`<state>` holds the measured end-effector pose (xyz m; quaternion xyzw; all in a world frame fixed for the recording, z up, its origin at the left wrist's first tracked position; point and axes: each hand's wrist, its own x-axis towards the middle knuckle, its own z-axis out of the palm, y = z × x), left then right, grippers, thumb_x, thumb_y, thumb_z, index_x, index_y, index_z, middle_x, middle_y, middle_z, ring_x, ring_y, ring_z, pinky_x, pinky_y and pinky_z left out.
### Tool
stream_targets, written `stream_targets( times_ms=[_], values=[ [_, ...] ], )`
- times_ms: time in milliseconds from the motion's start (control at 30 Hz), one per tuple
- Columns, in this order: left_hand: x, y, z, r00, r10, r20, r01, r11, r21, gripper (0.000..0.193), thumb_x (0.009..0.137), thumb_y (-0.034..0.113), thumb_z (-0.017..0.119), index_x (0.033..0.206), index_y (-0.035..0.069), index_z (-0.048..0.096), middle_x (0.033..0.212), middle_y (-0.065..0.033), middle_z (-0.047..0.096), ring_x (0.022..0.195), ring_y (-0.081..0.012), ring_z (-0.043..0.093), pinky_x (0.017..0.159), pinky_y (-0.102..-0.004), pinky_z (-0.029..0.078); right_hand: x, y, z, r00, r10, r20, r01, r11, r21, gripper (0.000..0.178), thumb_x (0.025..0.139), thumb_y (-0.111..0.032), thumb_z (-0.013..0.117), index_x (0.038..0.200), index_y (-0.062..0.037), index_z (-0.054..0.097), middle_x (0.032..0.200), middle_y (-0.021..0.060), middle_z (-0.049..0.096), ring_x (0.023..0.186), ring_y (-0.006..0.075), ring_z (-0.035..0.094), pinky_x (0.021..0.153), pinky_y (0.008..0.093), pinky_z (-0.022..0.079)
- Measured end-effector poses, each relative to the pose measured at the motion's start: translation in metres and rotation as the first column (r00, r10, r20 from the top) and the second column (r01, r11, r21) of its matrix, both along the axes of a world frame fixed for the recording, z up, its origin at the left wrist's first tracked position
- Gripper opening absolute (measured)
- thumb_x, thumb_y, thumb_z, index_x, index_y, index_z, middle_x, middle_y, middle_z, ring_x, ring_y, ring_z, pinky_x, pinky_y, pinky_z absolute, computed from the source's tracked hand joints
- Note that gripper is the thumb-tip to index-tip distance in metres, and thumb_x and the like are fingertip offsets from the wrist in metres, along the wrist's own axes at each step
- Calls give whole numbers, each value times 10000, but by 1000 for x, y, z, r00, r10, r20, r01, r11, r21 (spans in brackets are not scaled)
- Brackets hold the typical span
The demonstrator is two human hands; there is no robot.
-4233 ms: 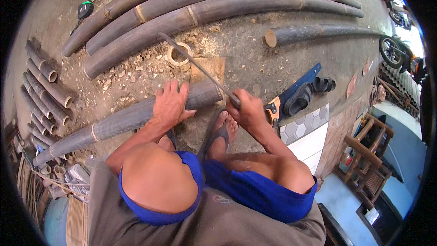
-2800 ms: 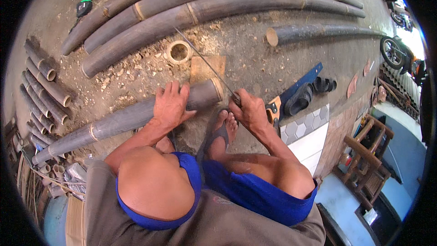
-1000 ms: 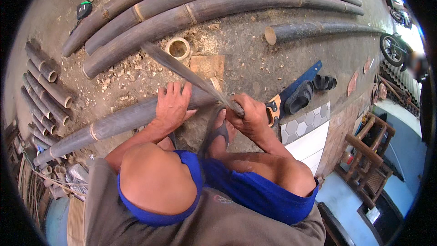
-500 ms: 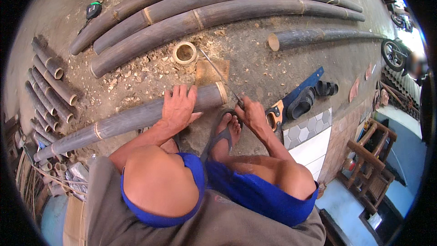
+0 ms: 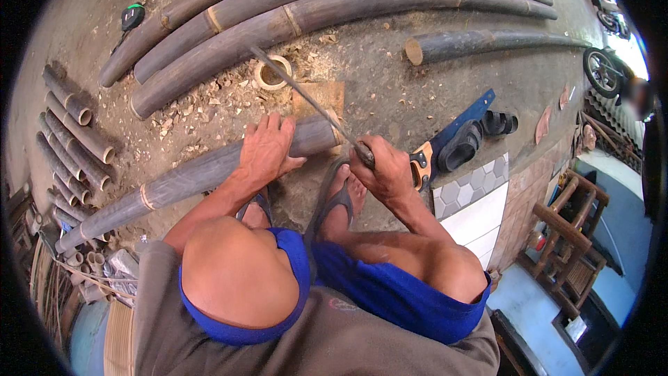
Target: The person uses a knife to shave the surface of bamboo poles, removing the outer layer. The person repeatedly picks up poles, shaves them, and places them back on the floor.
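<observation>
A dark bamboo pole (image 5: 198, 179) lies slantwise before me, its pale cut end (image 5: 337, 136) to the right by a flat wooden piece (image 5: 330, 96). My left hand (image 5: 266, 147) grips it from above near that end, fingers over the top and thumb apart. My right hand (image 5: 385, 167) is wrapped around the dark handle of a long-bladed knife (image 5: 304, 95). Its blade crosses over the pole's cut end, seen narrow-side on, so contact cannot be made out. The tip reaches past a pale bamboo ring (image 5: 287, 67) toward the longer poles.
Long bamboo poles (image 5: 362, 1) lie across the far ground, with another pole (image 5: 473, 46) at right. Short bamboo pieces (image 5: 69, 141) and a tape measure (image 5: 132, 17) are left. A handsaw (image 5: 452, 129) and sandals (image 5: 460, 146) lie right of my hand. Chips (image 5: 209, 101) litter the ground.
The knife has swung so its blade points farther left and reaches over the ring. My right hand has turned and risen slightly. My left hand stays on the pole.
</observation>
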<state>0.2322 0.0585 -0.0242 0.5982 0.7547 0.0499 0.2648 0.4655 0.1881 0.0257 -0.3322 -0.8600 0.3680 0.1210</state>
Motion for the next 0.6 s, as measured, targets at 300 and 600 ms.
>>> stream_targets(
  times_ms=[300,600],
  values=[
    [5,-3,5,1000,17,10,-16,996,-85,832,706,440,934,1353,57,578,1234,-159,589,1214,-357,585,978,-545,488,4,0,-7,993,33,115,-30,999,-30,292,891,-206,771,1077,-34,624,906,239,714,818,454,713,698,507,574],
    [2,4,7,1000,14,4,-13,994,-106,829,720,441,926,1366,67,567,1240,-153,574,1221,-353,572,977,-551,484,1,7,-21,969,31,246,-36,999,15,308,872,-233,770,1039,-40,597,912,214,717,808,442,723,665,535,571]
  ],
)
